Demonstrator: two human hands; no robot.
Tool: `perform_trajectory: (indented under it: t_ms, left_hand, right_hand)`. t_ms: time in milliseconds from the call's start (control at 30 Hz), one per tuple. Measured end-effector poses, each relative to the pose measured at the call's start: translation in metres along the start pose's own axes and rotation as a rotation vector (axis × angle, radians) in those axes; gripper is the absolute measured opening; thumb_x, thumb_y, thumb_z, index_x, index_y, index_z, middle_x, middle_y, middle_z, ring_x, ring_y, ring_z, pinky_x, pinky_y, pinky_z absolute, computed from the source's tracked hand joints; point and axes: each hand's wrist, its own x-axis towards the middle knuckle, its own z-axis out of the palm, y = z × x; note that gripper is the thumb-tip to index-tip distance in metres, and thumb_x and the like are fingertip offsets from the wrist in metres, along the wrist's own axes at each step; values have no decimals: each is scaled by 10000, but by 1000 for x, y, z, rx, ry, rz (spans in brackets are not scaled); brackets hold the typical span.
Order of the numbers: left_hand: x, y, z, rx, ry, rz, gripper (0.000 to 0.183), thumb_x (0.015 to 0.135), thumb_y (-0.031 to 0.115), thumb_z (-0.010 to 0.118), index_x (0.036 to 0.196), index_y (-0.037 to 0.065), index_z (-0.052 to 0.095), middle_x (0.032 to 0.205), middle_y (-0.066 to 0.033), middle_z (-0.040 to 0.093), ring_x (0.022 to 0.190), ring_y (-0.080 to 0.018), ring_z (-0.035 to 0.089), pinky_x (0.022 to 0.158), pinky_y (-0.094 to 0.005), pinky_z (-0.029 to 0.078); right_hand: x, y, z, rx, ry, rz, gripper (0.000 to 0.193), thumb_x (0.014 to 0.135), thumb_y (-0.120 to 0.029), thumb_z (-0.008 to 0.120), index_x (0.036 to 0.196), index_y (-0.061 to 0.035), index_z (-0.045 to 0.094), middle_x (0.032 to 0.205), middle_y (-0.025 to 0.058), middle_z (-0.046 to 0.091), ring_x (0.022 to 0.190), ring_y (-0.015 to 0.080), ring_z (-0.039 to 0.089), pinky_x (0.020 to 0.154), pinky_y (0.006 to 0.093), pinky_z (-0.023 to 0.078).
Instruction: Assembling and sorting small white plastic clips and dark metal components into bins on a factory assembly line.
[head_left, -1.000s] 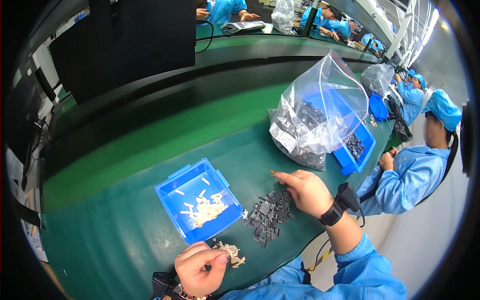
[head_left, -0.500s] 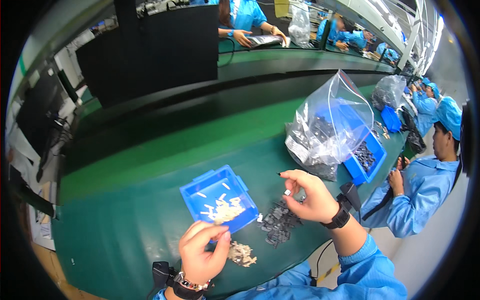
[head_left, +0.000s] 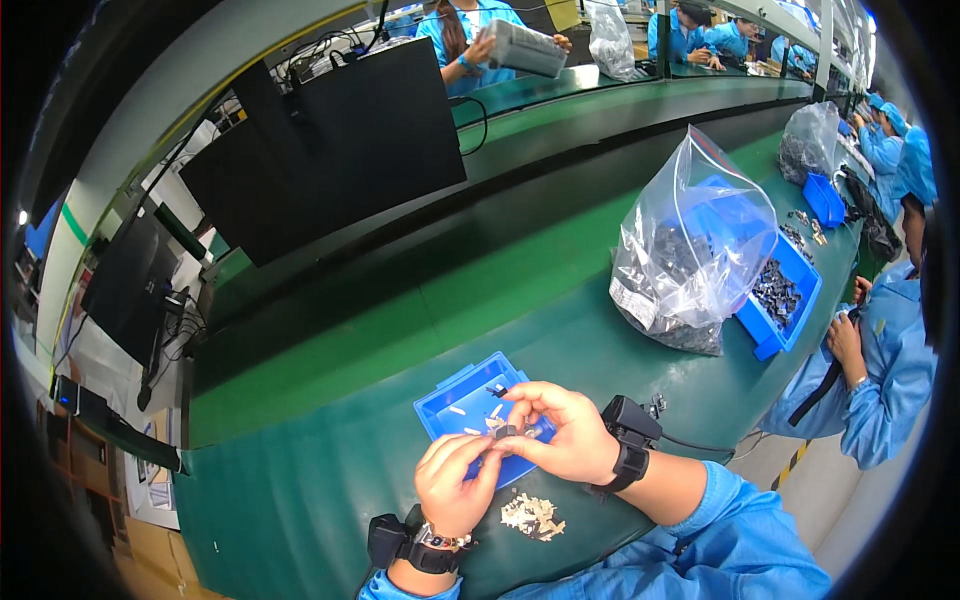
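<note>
Over the near side of a blue plastic tray [head_left: 440, 413], my two hands meet fingertip to fingertip. A small dark grey plastic piece [head_left: 506, 432] is pinched between them, held by my left hand [head_left: 458, 490] from the left and my right hand [head_left: 570, 440] from the right. At the tip of my right index finger shows a tiny black piece [head_left: 499, 391]. Small cream-coloured strips [head_left: 458, 409] lie in the tray, partly hidden by my hands. Just below the tray on the green table is a heap of cream pieces [head_left: 533, 516].
A clear bag of dark parts [head_left: 670, 270] stands at the right, beside a blue bin of black pieces [head_left: 780, 295]. A black monitor [head_left: 330, 150] rises at the back left. A co-worker in blue [head_left: 880, 350] sits at the right; others work across the line.
My hands have come together over the tray, the right one moving left from above the dark pile, which my right hand and wrist now cover. The view has shifted.
</note>
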Motion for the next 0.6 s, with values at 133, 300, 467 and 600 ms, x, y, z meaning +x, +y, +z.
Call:
perform_trajectory:
  t_ms: [133,300,467,600]
  left_hand:
    - [-1,3,9,-75,60,19,230,670,-17,785,869,10,674,811,-117,697,748,-270,676,689,-352,537]
    - [-5,-6,6,-113,30,61,195,657,-37,774,828,20,699,853,-95,707,742,-257,677,648,-324,542]
    - [-6,-3,2,-130,37,88,197,677,-64,752,850,20,710,836,-100,704,734,-253,679,652,-323,549]
    - [-5,-2,-3,-105,51,77,206,687,-85,740,867,11,712,826,-97,687,724,-248,670,643,-316,542]
  right_hand:
    - [-4,-3,-5,-90,8,-115,432,772,-13,774,1164,10,595,827,47,649,782,118,627,771,285,527]
    - [-6,-7,-5,-25,-45,-65,417,768,-8,778,1148,18,608,845,67,691,818,139,671,801,295,540]
    - [-7,-13,-2,45,-33,-84,449,766,-48,802,1167,-21,604,908,85,679,859,168,673,831,309,530]
    - [-4,-14,-4,-182,34,-237,245,819,-6,730,1047,-13,639,1011,126,666,873,185,664,808,299,531]
